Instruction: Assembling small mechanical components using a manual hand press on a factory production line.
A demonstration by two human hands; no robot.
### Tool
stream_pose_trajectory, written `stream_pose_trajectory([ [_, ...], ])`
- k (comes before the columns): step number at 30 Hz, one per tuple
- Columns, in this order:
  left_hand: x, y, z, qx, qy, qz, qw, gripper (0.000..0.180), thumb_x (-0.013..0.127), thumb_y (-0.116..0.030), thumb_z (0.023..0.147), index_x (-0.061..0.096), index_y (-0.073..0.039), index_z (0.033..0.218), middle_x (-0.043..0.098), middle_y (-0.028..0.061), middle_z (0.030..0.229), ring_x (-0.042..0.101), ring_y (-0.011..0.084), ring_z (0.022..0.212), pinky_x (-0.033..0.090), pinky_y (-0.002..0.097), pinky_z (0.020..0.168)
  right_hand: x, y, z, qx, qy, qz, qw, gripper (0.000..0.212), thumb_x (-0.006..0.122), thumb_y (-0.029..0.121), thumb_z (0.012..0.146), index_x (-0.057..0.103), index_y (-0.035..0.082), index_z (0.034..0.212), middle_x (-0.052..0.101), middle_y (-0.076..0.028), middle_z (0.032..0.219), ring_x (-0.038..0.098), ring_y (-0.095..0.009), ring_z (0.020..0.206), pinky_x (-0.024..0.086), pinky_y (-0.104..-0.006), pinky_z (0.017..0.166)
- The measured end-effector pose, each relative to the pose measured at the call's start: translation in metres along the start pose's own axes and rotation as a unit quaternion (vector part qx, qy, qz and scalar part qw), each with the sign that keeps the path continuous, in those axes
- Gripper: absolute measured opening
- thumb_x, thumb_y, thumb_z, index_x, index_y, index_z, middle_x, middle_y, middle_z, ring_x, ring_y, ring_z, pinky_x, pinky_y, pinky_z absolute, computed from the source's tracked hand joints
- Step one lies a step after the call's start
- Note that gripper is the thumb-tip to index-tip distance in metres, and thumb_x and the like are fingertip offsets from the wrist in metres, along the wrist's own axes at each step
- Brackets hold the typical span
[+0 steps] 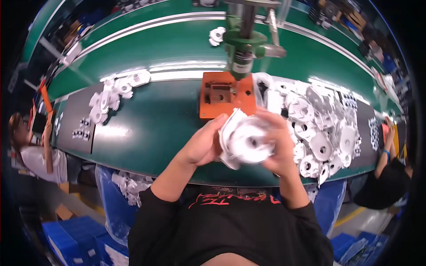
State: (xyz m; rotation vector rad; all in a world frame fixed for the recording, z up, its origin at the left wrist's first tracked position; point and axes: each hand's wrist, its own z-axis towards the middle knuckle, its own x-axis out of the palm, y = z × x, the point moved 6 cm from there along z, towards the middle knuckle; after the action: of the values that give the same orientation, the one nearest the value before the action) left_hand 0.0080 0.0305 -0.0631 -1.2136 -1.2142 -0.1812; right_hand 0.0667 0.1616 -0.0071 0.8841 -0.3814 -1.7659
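Observation:
In front of my chest I hold a white moulded housing (249,144) with a round body and a dark centre hole, smeared by motion. My left hand (207,141) grips its flat-edged left side, fingers wrapped behind it. My right hand (280,144) closes round its right side. Whether this is one piece or two held together I cannot tell. Just beyond my hands sits an orange fixture block (211,108) with a recessed pocket, under a green press (242,48) with a metal column and a side lever.
A big heap of white housings (321,146) lies to the right, a smaller group (106,99) to the left. One white piece (216,35) rests on the green belt behind. Small metal parts (81,133) stand on a dark mat. Blue bins flank me; people work at both sides.

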Motion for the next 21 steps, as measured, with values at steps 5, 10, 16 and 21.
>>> stream_pose_trajectory([
  [5, 0.01, 0.021, 0.005, -0.004, -0.053, 0.035, 0.998, 0.042, 0.038, -0.037, 0.098, 0.049, -0.003, 0.119, 0.059, 0.0093, 0.11, 0.061, 0.0164, 0.097, 0.05, 0.029, 0.082, 0.012, -0.003, -0.01, 0.035, 0.083, 0.075, 0.993, 0.052, 0.082, 0.016, 0.061, 0.037, 0.009, 0.088, 0.038, -0.027, 0.136, 0.034, -0.044, 0.129, 0.028, -0.0481, 0.104],
  [10, 0.0, 0.03, 0.009, -0.011, -0.048, -0.015, 0.999, 0.046, 0.032, -0.044, 0.098, 0.055, -0.005, 0.103, 0.063, 0.0055, 0.086, 0.063, 0.0126, 0.073, 0.05, 0.0253, 0.066, 0.022, 0.005, -0.016, 0.099, 0.155, -0.02, 0.983, 0.063, 0.088, 0.029, 0.053, 0.038, 0.01, 0.086, 0.037, -0.025, 0.138, 0.028, -0.043, 0.132, 0.022, -0.0478, 0.105],
  [16, -0.006, 0.026, 0.008, 0.049, -0.083, 0.083, 0.992, 0.046, 0.032, -0.045, 0.098, 0.056, -0.006, 0.09, 0.059, 0.0026, 0.08, 0.058, 0.0084, 0.07, 0.048, 0.0228, 0.063, 0.015, 0.006, -0.015, 0.037, 0.053, -0.017, 0.998, 0.062, 0.087, 0.03, 0.054, 0.042, 0.009, 0.091, 0.047, -0.021, 0.127, 0.039, -0.041, 0.123, 0.032, -0.0495, 0.099],
  [21, 0.004, 0.023, 0.007, 0.059, -0.118, 0.086, 0.988, 0.046, 0.033, -0.046, 0.098, 0.056, -0.006, 0.09, 0.058, 0.0009, 0.078, 0.058, 0.0078, 0.069, 0.047, 0.0214, 0.06, 0.023, 0.002, -0.015, -0.002, 0.056, -0.098, 0.994, 0.066, 0.083, 0.043, 0.058, 0.047, 0.01, 0.102, 0.046, -0.019, 0.124, 0.041, -0.04, 0.119, 0.033, -0.0524, 0.096],
])
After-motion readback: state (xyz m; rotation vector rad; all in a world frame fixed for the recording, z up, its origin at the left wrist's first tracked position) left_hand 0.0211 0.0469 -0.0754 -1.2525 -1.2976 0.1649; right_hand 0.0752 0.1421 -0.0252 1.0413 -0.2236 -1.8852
